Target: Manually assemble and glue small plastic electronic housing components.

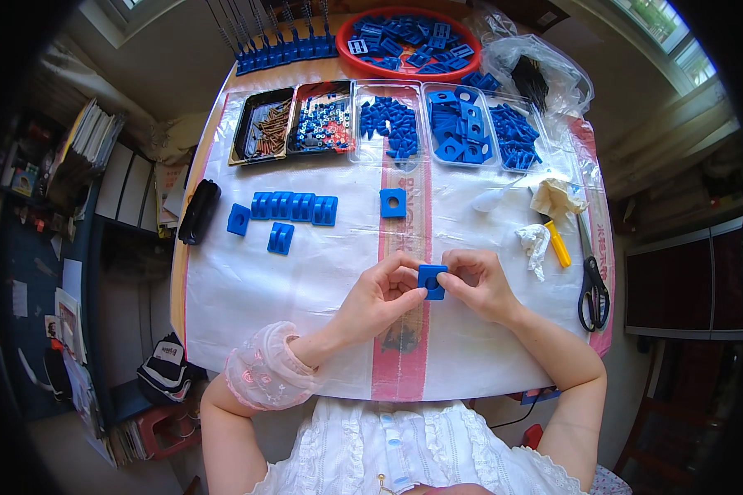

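Observation:
Between both hands, just above the table's near middle, I hold a blue square plastic piece [432, 282] with a round recess. The thumb and fingers of my left hand [388, 289] pinch its left side. My right hand [475, 285] grips its right edge, thumb on the front face. Farther up lies a single blue square plate with a round hole [393, 203]. To the left stand several blue ridged pieces in a row [293, 207], with one more ridged piece [280, 238] below and a flat holed plate [238, 219] beside them.
Along the back stand trays of screws [271, 125], nuts [322, 120], small blue parts [390, 124], blue plates [461, 124] and blue pegs [513, 136]. A red basin [343, 49] lies behind. Scissors [593, 293], a yellow-handled tool [558, 244] and crumpled tissue [534, 247] are at right; a black case [199, 212] at left.

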`<control>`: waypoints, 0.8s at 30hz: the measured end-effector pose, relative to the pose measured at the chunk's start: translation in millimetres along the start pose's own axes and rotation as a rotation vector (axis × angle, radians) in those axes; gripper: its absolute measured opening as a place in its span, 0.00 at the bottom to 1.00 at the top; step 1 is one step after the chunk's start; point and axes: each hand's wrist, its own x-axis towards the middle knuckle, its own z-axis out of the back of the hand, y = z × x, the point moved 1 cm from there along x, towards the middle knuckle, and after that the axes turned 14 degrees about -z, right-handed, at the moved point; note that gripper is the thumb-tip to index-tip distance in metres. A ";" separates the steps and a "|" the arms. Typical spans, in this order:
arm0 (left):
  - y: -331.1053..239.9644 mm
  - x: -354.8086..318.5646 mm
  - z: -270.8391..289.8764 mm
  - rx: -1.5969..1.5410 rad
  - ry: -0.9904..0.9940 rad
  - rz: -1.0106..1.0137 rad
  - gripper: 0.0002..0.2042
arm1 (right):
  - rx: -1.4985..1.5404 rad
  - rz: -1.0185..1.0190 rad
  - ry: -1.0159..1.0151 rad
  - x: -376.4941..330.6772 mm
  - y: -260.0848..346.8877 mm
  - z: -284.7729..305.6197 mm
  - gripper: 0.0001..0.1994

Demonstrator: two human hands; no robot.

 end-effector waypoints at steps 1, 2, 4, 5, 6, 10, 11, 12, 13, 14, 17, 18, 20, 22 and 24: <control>-0.1 0.2 0.2 0.002 0.007 -0.006 0.12 | 0.006 0.002 0.002 0.0 0.5 -0.2 0.09; -0.5 0.3 0.3 0.001 0.007 -0.001 0.12 | 0.003 0.003 0.000 0.0 0.4 -0.1 0.09; -1.5 0.6 0.1 0.000 0.007 0.007 0.12 | -0.003 0.004 -0.003 0.1 0.4 -0.1 0.10; -1.4 0.5 0.1 -0.006 0.005 0.008 0.12 | -0.007 0.006 -0.003 0.0 0.6 -0.1 0.10; -1.3 0.3 -0.1 -0.011 0.003 0.009 0.12 | -0.011 0.009 -0.004 0.0 0.8 -0.1 0.10; 0.0 0.5 0.3 -0.028 0.003 0.006 0.13 | -0.018 0.004 0.003 0.1 1.1 0.4 0.10; 0.4 0.5 0.4 -0.027 0.006 0.003 0.13 | -0.022 0.010 0.004 0.2 0.7 0.7 0.10; 0.7 0.6 0.5 -0.026 0.008 0.001 0.13 | -0.025 0.015 0.004 0.4 -0.1 1.0 0.10; 0.9 0.6 0.5 -0.025 0.010 -0.002 0.13 | -0.028 0.020 0.004 0.5 -0.5 1.1 0.10; 1.0 0.5 0.6 -0.026 0.009 0.002 0.13 | -0.027 0.023 0.003 0.6 -0.5 1.0 0.10; 0.5 0.3 0.6 -0.025 0.008 0.008 0.13 | -0.020 0.027 0.004 0.6 0.1 0.4 0.10; 0.1 0.4 0.5 -0.023 0.009 0.006 0.13 | -0.015 0.023 0.006 0.3 0.4 0.2 0.10; -0.1 0.4 0.4 -0.021 0.009 0.005 0.13 | -0.011 0.020 0.008 0.2 0.4 0.2 0.10; -0.1 0.2 0.2 -0.020 0.006 0.006 0.12 | -0.012 0.022 0.009 0.4 0.3 0.4 0.09; 1.7 0.3 1.3 -0.017 0.019 -0.006 0.12 | -0.007 0.017 0.014 0.2 0.4 0.5 0.09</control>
